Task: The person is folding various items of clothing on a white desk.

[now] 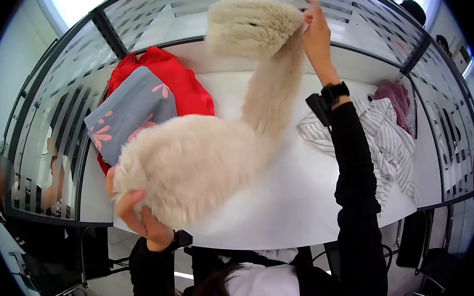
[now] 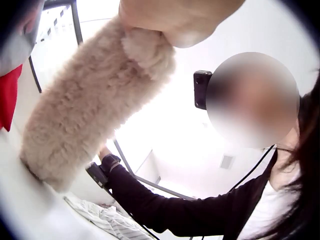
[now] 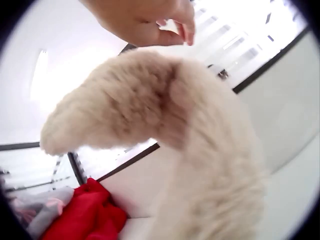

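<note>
A long fluffy cream scarf (image 1: 193,161) is stretched up and away over the white table, partly blurred. My left hand (image 1: 143,218) grips its near end at the lower left, with the fingers partly sunk in the pile. In the left wrist view, that hand (image 2: 180,20) holds the bunched top of the fluffy length (image 2: 95,100). Raised at the far side, my right hand (image 1: 317,39) has its curled fingers at the scarf's bend, where the far end flops over to the left. The right wrist view has thumb and fingertips together just above the folded fur (image 3: 120,100).
A red cloth (image 1: 181,85) lies at the back left under a grey-blue cloth (image 1: 136,106) with pink petals. On the right are a striped white cloth (image 1: 384,135) and a mauve bundle (image 1: 394,100). Low glass partitions (image 1: 163,16) enclose the table (image 1: 293,205); people sit beyond.
</note>
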Demonstrator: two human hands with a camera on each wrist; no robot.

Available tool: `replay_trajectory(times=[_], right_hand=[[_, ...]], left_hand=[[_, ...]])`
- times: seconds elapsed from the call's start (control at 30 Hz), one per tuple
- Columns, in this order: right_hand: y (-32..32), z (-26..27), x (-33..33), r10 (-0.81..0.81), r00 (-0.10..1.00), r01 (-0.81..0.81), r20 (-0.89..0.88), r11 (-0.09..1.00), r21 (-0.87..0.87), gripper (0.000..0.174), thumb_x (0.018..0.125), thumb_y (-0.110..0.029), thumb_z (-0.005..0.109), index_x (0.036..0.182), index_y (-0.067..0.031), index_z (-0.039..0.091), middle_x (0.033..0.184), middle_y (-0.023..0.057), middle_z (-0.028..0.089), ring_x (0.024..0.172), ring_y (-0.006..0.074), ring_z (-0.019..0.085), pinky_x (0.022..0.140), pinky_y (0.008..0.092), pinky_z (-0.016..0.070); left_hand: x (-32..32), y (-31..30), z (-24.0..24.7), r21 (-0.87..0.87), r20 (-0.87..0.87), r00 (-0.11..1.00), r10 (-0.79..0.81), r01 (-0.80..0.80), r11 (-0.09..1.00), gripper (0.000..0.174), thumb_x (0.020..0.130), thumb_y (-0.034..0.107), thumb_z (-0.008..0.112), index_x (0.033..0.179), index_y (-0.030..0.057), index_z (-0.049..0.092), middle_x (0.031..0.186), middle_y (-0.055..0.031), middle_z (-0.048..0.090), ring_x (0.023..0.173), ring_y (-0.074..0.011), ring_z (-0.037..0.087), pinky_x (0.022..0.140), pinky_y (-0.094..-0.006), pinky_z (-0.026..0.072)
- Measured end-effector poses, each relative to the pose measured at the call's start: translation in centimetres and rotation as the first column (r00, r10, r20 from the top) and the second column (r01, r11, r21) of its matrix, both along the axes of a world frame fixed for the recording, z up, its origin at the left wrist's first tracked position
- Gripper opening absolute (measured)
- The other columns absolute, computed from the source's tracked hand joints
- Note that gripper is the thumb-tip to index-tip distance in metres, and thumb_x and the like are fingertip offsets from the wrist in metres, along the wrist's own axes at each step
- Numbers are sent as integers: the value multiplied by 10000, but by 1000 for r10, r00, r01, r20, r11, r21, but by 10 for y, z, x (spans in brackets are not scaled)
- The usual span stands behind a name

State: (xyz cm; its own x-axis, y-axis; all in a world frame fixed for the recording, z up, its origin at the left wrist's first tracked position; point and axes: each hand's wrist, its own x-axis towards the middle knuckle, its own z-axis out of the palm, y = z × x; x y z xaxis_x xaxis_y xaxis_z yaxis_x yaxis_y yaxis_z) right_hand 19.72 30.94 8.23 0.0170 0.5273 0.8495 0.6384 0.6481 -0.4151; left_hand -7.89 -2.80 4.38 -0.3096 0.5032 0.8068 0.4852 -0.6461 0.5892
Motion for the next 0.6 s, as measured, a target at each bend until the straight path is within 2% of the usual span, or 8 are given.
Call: replay_trajectory(times=[0.03,0.17,0.27,0.37,0.4,0.5,0.53,0.6], right_hand=[[6,2,-1,-138,989,131,56,984,122,586,713,109,454,1272,-44,363,1051,124,550,1028,325,473,884,365,394],[-35,-23,2,-228,914,196,336,973,125,547,711,45,503,1241,-26,386,1054,141,513,1045,337,439,881,382,394],[-97,-45,3,250,903,-203,350,965,-165,448,696,-6,562,1129,-17,450,1044,183,466,981,342,466,835,405,408],[-159,-61,3,628,758,-458,177,705,-542,333,719,-47,606,1040,-26,519,968,124,520,909,274,515,782,360,438],[-176,-62,3,658,737,-454,153,650,-610,304,741,-40,597,1037,-40,531,989,102,533,904,238,536,744,328,455],[-204,-74,6,660,746,-485,-89,446,-752,235,767,2,575,995,-53,563,998,65,552,907,179,554,704,285,479],[-208,-78,10,690,706,-491,-158,316,-812,299,776,10,574,1062,-74,550,1060,73,524,935,179,550,734,279,477],[-222,-80,9,761,638,-492,-120,283,-824,354,783,-26,590,1125,-95,527,1122,84,485,965,198,543,776,292,469]], left_hand=[[-1,-9,-1,-151,-12,994,111,-111,982,283,778,71,427,1058,84,458,1298,-246,300,1142,-353,395,950,-445,339],[2,-12,5,-492,-317,936,-156,-21,870,578,627,64,563,1193,59,445,1387,-254,184,1294,-395,189,1034,-464,194],[0,-20,4,-736,-356,805,-474,71,674,770,543,-45,598,1273,131,429,1393,-187,246,1311,-418,157,1023,-476,230],[-12,-19,-9,-921,-152,655,-741,178,346,796,525,-72,604,1264,183,455,1353,-65,370,1297,-371,209,992,-471,284],[-6,-18,-3,-877,-336,625,-704,66,477,714,526,-54,629,1190,186,520,1255,13,479,1211,-338,340,925,-460,338],[-1,-11,6,-618,-739,471,-482,-190,763,611,530,-17,670,1104,160,561,1215,23,506,1071,-324,447,877,-429,361],[0,-6,8,-589,-747,484,-455,-167,790,501,532,40,707,1007,143,583,1099,12,549,984,-314,489,841,-422,362],[-5,0,-12,-693,-636,529,-562,-71,718,471,541,64,718,987,130,580,1026,-8,552,980,-290,493,809,-410,387]])
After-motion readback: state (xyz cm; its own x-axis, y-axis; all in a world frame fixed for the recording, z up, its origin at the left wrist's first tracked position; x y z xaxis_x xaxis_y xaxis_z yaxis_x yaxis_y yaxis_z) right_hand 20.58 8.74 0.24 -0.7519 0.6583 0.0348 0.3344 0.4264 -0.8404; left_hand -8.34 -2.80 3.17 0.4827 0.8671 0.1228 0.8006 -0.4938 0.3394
